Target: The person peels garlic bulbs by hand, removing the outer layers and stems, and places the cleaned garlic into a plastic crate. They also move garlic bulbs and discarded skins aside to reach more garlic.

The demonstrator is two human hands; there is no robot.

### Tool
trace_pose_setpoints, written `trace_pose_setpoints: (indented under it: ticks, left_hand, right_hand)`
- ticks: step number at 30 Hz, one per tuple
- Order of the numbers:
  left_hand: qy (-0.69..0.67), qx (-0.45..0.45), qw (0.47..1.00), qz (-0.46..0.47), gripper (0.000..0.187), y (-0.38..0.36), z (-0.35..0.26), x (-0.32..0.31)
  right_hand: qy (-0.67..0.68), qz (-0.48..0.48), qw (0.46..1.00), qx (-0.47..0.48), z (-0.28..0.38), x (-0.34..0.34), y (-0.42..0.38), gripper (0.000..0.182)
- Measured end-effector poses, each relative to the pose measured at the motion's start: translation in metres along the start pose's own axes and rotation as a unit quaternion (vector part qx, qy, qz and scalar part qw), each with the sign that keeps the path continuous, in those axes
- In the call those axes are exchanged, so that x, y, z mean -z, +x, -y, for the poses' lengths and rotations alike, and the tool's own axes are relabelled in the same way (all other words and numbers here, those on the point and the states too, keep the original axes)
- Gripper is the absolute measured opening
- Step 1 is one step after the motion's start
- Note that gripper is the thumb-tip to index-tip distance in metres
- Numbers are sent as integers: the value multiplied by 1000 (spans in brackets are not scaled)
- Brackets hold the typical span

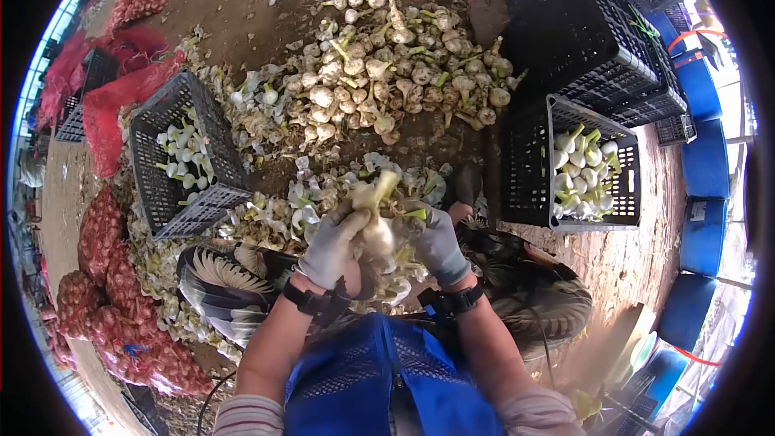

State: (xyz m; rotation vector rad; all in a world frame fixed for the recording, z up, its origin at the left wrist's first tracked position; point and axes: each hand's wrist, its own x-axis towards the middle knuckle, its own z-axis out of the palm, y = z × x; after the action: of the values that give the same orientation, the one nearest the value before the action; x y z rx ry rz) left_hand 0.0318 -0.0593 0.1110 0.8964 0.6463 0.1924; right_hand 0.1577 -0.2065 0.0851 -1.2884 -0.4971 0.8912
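Observation:
My left hand (333, 246), in a pale work glove, is closed around a garlic bulb (378, 236) with a thick stem pointing up. Close on its right is my right hand (440, 249), gloved too, with fingers curled. A short green piece (416, 214) shows at those fingers; motion blur hides what it belongs to. Loose garlic skins (303, 202) litter the ground beneath both hands. Ahead lies a big heap of soil-stained garlic (404, 81) with cut stems.
A black crate (230, 161) with cleaned white garlic stands at left, another crate (529, 169) with similar bulbs at right. Stacked black crates (565, 40) rise behind that one. Red mesh sacks (121, 331) of garlic lie at far left. Blue containers (701, 234) line the right side.

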Motion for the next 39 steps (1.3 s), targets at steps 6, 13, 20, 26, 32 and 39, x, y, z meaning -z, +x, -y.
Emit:
trace_pose_setpoints:
  ticks: [6,13,20,26,32,39]
  left_hand:
    - [87,-29,996,-19,26,-25,-22,5]
    - [482,-142,862,-69,60,-1,2,19]
    - [374,-137,916,-40,44,8,13,0]
    - [406,-250,879,-4,31,-8,-17,1]
    - [541,-247,794,127,33,6,-29,10]
    - [599,-251,747,144,26,-23,-14,10]
  right_hand:
    - [207,-189,955,-99,-25,30,7,19]
    - [-118,-119,984,64,0,-3,5,27]
    - [-306,-75,930,191,10,-12,0,31]
    - [-166,-92,981,36,16,-1,1,20]
    - [-150,-13,989,-5,25,7,1,20]
    - [37,-121,990,-59,-10,22,-2,19]
